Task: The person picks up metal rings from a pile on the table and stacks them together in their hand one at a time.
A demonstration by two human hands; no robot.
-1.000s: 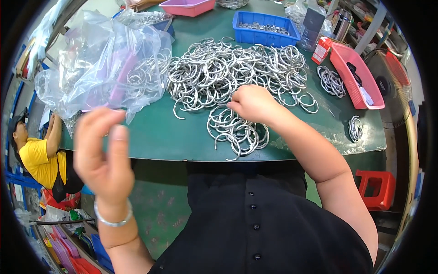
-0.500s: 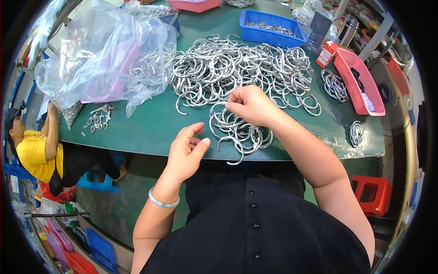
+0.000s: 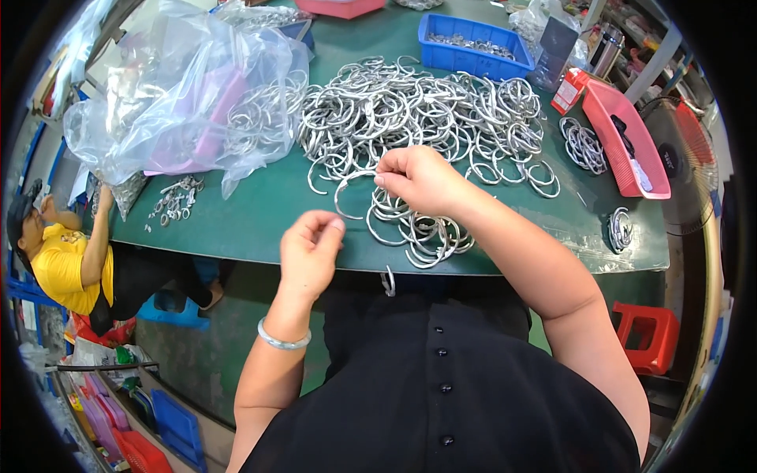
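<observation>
My right hand pinches an open silver metal ring between thumb and fingertips, above the green table. The ring's curve reaches out to the left, toward my other hand. My left hand is a little nearer to me, fingers curled and thumb pressed to them; whatever they may hold is too small or hidden. Just below my right hand lies a small heap of similar rings near the table's front edge. One separate ring shows just beyond that edge, against the dark clothing. A large pile of rings lies farther back.
Clear plastic bags cover the left side beside small metal parts. A blue bin stands behind the pile. At right are a pink basket, two ring bundles and a fan. A person in yellow sits at left.
My right hand has shifted slightly left and now holds a ring out from the heap. My left hand's fingers have closed. A ring that overhung the heap's front now shows below the table edge.
</observation>
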